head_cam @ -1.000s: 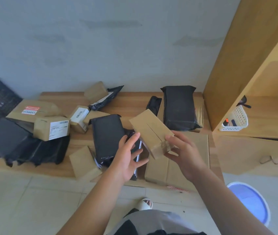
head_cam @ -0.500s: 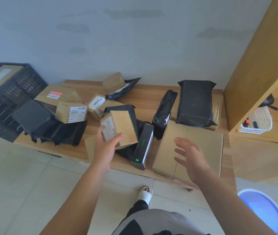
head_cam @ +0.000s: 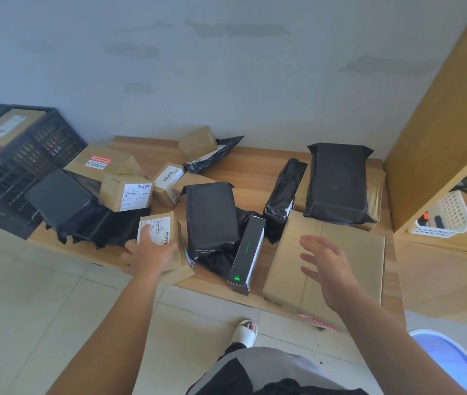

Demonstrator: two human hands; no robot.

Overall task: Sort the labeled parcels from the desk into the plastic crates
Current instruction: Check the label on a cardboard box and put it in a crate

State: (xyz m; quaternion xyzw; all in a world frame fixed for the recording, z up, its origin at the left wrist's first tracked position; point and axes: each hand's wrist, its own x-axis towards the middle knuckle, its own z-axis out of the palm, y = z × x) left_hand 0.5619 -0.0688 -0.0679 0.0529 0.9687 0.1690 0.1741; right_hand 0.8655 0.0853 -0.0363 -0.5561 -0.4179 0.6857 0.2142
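Note:
My left hand (head_cam: 147, 252) grips a small brown box with a white label (head_cam: 160, 228) above the desk's front edge, label side up. My right hand (head_cam: 329, 267) hovers open with spread fingers over a large flat cardboard box (head_cam: 349, 252). The low wooden desk (head_cam: 251, 163) carries several brown boxes and black mailer bags, among them a labeled box (head_cam: 126, 192) and a black bag (head_cam: 211, 216). A black plastic crate (head_cam: 31, 155) stands at the left with one labeled box (head_cam: 7, 127) inside.
A slim black box with green print (head_cam: 248, 253) lies beside the large carton. A wooden shelf unit (head_cam: 449, 115) rises at the right with a white basket (head_cam: 444, 216). A blue bin (head_cam: 449, 363) and my sandaled foot (head_cam: 245, 332) are on the tiled floor.
My right hand let go of the small brown box and opened. My left hand took the box and carried it left and down toward the desk's front edge. The view swung left, showing the crate.

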